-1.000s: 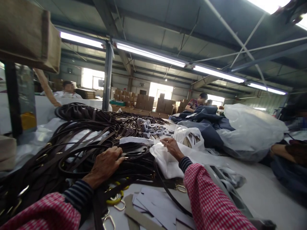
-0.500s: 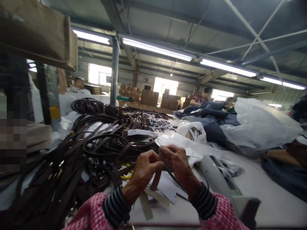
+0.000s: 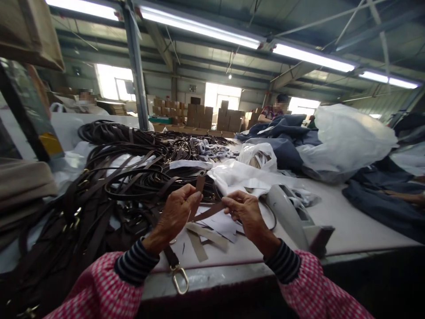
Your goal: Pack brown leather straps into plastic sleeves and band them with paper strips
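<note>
Between thumb and fingers, my left hand [image 3: 179, 210] pinches a flat brown strap [image 3: 200, 183] whose end sticks up above the fingertips. My right hand [image 3: 245, 212] grips a brown length [image 3: 210, 211] that slants down to the left. Both lengths meet below the hands; I cannot tell whether they are one folded strap. Loose beige strips [image 3: 207, 237] and white paper pieces [image 3: 224, 226] lie on the table beneath. Close to my left wrist, a dark strap with a gold metal clasp [image 3: 180, 281] hangs over the table edge.
Heaps of dark straps with gold fittings [image 3: 76, 212] cover the left side. A grey tape-dispenser-like device [image 3: 287, 215] stands right of my right hand. Behind are a white plastic bag [image 3: 257, 155], navy fabric [image 3: 282, 148] and a large translucent bag [image 3: 352, 141]. Other people are farther back.
My hands, close together before, have moved apart, and the brown strap now shows between them. The view has tilted down, bringing the table edge and hanging clasp into sight.
</note>
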`<state>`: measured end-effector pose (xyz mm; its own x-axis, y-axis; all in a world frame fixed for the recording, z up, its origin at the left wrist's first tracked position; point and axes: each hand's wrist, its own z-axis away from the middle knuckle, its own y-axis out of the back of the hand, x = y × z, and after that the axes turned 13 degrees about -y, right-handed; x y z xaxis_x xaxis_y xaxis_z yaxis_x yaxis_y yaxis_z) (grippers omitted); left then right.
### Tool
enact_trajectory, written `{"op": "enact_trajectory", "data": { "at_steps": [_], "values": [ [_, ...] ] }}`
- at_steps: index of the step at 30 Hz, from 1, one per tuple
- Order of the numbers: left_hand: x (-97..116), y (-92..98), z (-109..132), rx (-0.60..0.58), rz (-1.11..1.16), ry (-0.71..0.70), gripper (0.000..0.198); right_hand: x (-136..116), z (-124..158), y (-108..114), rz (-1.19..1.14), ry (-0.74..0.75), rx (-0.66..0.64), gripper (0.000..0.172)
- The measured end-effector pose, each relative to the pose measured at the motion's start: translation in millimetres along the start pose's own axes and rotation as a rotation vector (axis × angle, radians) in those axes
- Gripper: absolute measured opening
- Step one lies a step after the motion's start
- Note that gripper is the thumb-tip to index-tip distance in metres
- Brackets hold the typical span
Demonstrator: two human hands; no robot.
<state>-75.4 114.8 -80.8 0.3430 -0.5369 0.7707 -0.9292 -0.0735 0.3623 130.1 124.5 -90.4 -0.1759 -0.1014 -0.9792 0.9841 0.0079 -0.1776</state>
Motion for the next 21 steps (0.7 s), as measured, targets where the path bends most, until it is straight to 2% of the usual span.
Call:
{"op": "enact_trajectory", "data": {
  "at_steps": [2, 4, 6, 8, 11, 13, 15, 18, 21],
  "values": [
    [-3.7, -5.5, -2.1, -0.076, -0.119, -0.110, 0.021, 11.3, 2.8, 6.5, 0.085, -0.026, -0.008, 0.040],
    [-9.0, -14.2, -1.2, -0.229, -0.207, -0.214, 0.012, 21.4, 4.7, 16.4, 0.242, -0.034, -0.013, 0.035],
    [-15.7, -22.4, 2.1, -0.411, -0.267, -0.284, 0.008, 27.6, 6.8, 30.4, 0.509, 0.023, 0.000, 0.025],
    [-21.7, -27.1, 6.4, -0.533, -0.313, -0.314, 0.001, 29.4, 10.3, 46.2, 0.800, 0.122, 0.030, 0.016],
    [-24.8, -27.5, 9.3, -0.615, -0.379, -0.335, 0.029, 27.4, 15.3, 66.6, 1.019, 0.221, 0.033, 0.014],
    [-23.1, -26.9, 6.9, -0.677, -0.447, -0.340, 0.045, 26.0, 15.0, 75.6, 1.036, 0.242, 0.022, 0.019],
    [-21.5, -28.6, 1.7, -0.743, -0.532, -0.344, 0.051, 25.4, 11.2, 81.2, 1.051, 0.237, 0.044, 0.023],
    [-24.7, -35.4, -7.5, -0.781, -0.601, -0.350, 0.033, 23.5, 4.8, 85.9, 1.092, 0.202, 0.034, 0.028],
    [-34.4, -41.7, -14.9, -0.748, -0.578, -0.334, 0.021, 17.5, 5.6, 87.7, 1.059, 0.170, -0.035, 0.029]
  ]
}}
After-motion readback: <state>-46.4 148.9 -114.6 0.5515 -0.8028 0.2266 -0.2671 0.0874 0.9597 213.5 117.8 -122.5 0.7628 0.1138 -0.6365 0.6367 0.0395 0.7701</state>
